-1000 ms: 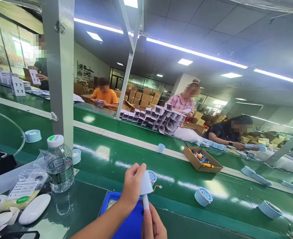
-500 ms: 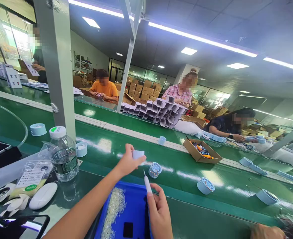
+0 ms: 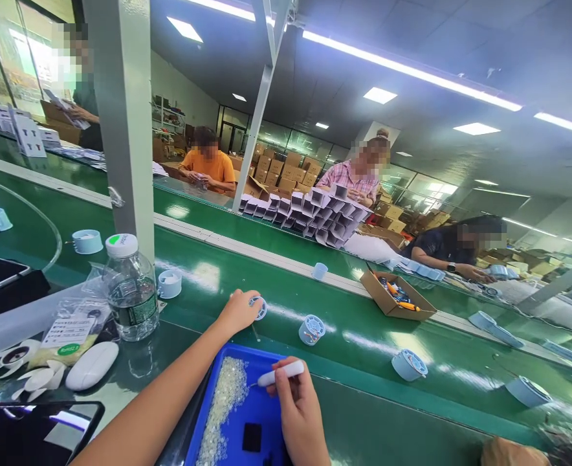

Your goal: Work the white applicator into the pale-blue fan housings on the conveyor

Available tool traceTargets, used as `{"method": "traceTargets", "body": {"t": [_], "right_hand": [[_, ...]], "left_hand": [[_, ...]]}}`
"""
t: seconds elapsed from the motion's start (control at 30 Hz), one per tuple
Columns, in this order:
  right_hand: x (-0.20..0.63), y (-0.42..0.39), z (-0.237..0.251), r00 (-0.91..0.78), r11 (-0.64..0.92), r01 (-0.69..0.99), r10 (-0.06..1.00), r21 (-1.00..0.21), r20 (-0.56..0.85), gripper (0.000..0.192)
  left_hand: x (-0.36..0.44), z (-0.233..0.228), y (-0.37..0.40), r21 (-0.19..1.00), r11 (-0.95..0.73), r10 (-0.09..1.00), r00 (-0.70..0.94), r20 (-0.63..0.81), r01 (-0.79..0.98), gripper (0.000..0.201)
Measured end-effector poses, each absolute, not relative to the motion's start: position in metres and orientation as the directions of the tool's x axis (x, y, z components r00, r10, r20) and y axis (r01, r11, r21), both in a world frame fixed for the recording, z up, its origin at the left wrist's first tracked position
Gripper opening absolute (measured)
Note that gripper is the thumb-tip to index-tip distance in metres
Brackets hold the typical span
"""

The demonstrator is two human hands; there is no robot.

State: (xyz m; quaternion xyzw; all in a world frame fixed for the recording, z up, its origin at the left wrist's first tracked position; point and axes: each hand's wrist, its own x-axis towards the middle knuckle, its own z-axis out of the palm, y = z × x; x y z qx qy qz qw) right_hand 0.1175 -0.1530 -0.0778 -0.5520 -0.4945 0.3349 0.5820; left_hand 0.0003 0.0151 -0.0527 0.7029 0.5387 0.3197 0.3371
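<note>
The left hand (image 3: 241, 312) is at the pale blue round housing (image 3: 259, 308), above the green belt (image 3: 286, 323), just beyond the blue tray (image 3: 269, 414). Its fingers contact the left side of the housing and partly cover it; whether they clamp it or merely rest against it cannot be determined from this view. The right hand (image 3: 301, 406) grips the white pen-shaped tool (image 3: 282, 374) between thumb and fingers over the tray. The thin tip points left, near the translucent pieces (image 3: 224, 401); contact between tip and pieces cannot be confirmed.

Handling characteristics (estimated): the housing is probably light, hollow, stiff plastic. Its smooth outer wall may slip under dry fingertips. Take hold across the outer wall, thumb opposite fingers, clear of the spoked face. A thin strand shows below the housing; if it is a lead, it is likely the weakest part, so apply no pull to it. The neighbouring housing (image 3: 312, 330), standing apart to the right, shows loose wiring at its face and calls for the same hold.

The tool appears light and rigid. Hold it by the thick white barrel; the slender tip is probably easily bent and is not a gripping surface. The translucent pieces look small, light and prone to scatter
</note>
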Motion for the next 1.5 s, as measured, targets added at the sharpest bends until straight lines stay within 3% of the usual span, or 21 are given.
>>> {"method": "traceTargets", "body": {"t": [0.1,0.23,0.4,0.5,0.6,0.7,0.93,1.07,1.13,1.23,1.37,1.5], "right_hand": [[0.116,-0.152,-0.077,0.283,0.163,0.172,0.937,-0.972,0.207,0.027],[0.115,-0.153,-0.077,0.285,0.177,0.222,0.929,-0.959,0.237,0.026],[0.124,-0.152,-0.074,0.307,0.187,0.424,0.891,-0.886,0.335,0.021],[0.134,-0.151,-0.073,0.451,0.147,0.435,0.818,-0.889,0.356,0.026],[0.140,-0.148,-0.077,0.525,0.112,0.348,0.799,-0.931,0.292,0.033],[0.141,-0.147,-0.083,0.497,0.100,0.301,0.832,-0.948,0.246,0.035],[0.139,-0.145,-0.084,0.488,0.078,0.363,0.833,-0.928,0.261,0.035],[0.139,-0.146,-0.085,0.469,0.086,0.382,0.840,-0.920,0.273,0.033],[0.139,-0.146,-0.085,0.437,0.103,0.388,0.854,-0.916,0.281,0.032],[0.137,-0.148,-0.086,0.369,0.145,0.389,0.881,-0.910,0.298,0.029],[0.138,-0.148,-0.087,0.387,0.164,0.374,0.867,-0.913,0.314,0.028],[0.138,-0.152,-0.091,0.368,0.184,0.332,0.878,-0.925,0.306,0.028]], "left_hand": [[-0.008,-0.053,0.022,0.852,-0.101,0.989,0.143,0.031,0.514,0.014],[-0.014,-0.058,0.029,0.841,-0.031,0.994,0.102,-0.029,0.540,0.021],[-0.027,-0.047,0.037,0.796,-0.052,0.999,0.023,0.048,0.603,0.020],[-0.043,-0.038,0.039,0.675,-0.008,0.977,-0.138,0.162,0.738,0.026],[-0.059,-0.038,0.041,0.508,0.102,0.929,-0.265,0.260,0.855,0.039],[-0.070,-0.044,0.044,0.434,0.177,0.927,-0.298,0.229,0.884,0.048],[-0.076,-0.045,0.048,0.318,0.244,0.934,-0.310,0.176,0.916,0.038],[-0.085,-0.040,0.051,0.377,0.265,0.955,-0.296,0.027,0.888,0.041],[-0.088,-0.037,0.052,0.412,0.209,0.971,-0.237,0.020,0.887,0.042],[-0.084,-0.028,0.051,0.567,0.145,0.983,-0.185,0.014,0.811,0.053],[-0.066,-0.014,0.045,0.850,0.062,0.995,-0.099,-0.011,0.524,0.053],[-0.045,0.001,0.032,0.990,0.052,0.993,0.094,-0.065,0.134,0.038]]}}
